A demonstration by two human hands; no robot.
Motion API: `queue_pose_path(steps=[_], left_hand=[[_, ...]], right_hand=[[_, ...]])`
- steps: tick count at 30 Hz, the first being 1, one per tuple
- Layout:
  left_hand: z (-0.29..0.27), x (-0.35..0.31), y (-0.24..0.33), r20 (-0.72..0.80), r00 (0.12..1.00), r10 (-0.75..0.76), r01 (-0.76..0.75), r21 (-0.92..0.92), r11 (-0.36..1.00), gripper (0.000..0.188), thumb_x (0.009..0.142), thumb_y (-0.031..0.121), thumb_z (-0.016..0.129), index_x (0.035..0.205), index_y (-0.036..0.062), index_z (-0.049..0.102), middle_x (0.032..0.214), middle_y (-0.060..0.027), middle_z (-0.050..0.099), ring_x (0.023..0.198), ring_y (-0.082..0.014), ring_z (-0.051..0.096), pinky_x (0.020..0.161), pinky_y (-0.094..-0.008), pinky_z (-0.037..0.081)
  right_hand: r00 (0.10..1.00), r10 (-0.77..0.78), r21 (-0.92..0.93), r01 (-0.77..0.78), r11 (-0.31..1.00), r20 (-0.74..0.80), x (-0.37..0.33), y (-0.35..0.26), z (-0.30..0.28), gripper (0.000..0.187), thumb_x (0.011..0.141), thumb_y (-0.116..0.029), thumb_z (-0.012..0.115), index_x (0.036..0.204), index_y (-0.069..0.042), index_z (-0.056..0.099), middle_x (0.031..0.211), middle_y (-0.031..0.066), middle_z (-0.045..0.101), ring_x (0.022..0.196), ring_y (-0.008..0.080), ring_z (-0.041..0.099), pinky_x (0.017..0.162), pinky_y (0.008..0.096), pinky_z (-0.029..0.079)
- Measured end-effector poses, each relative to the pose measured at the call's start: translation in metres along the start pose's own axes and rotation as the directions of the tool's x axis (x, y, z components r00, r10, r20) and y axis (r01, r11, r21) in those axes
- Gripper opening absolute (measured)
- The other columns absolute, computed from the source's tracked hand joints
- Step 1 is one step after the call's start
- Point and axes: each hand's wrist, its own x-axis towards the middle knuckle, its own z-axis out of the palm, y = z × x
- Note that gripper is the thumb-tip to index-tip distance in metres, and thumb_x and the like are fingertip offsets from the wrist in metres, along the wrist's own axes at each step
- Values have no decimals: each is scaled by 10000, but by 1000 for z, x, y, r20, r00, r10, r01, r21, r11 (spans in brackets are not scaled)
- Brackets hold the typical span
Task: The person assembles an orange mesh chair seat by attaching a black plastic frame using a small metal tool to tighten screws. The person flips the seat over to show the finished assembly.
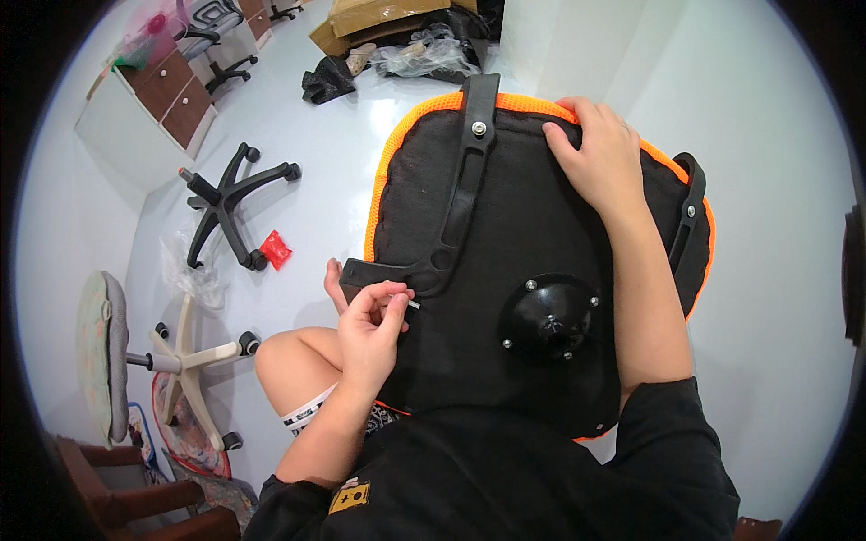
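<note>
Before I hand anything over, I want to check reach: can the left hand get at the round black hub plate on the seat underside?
Probably yes: the hub plate lies uncovered just beside the left hand.

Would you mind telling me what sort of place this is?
Probably an office or storeroom used for assembling chairs: a black five-star chair base lies on the floor, a desk with brown drawers stands behind, and cardboard boxes sit nearby.

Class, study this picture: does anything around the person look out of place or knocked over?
Yes. A black five-star chair base lies on its side on the floor, casters up, detached from any seat. A cream-based chair is tipped over at the left. A red wrapper lies loose beside the black base.
</note>
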Motion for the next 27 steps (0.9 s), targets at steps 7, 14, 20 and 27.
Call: queue_pose_path(steps=[7, 14, 20, 27], left_hand=[[13, -6, 11, -106, 986, -131, 88, -341, 936, 262, 902, 33, 577, 1163, 49, 554, 1333, -88, 408, 662, -69, 580, 519, -151, 426], [-22, -6, 30, -119, 921, 370, -388, -229, 893, 226, 935, 89, 489, 1146, 28, 542, 916, -84, 569, 782, -144, 536, 710, -282, 436], [-56, 102, 36, -25, 997, 70, -74, -177, 981, 214, 874, 57, 447, 970, -35, 614, 886, -93, 598, 835, -174, 569, 806, -285, 453], [-10, 130, 103, 155, 981, -119, 172, -386, 906, 482, 939, 375, 404, 1045, -32, 640, 997, -121, 652, 840, -195, 613, 772, -297, 489]], right_hand=[[1000, 13, 42, -13, 999, 4, 1, 1, -3, 363, 809, -365, 607, 1061, -104, 629, 955, 125, 626, 963, 302, 591, 918, 439, 393], [1000, 5, 34, -6, 999, 25, 3, 6, 1, 361, 805, -349, 614, 1068, -102, 630, 958, 118, 628, 974, 298, 583, 912, 433, 393], [998, -64, 132, 62, 989, 7, 3, -15, -26, 371, 795, -339, 623, 1072, -91, 625, 946, 120, 616, 964, 299, 577, 903, 427, 386], [970, -239, 25, 241, 970, -48, 3, -55, -78, 438, 775, -332, 657, 1125, -73, 604, 1002, 145, 592, 988, 329, 551, 916, 436, 371]])
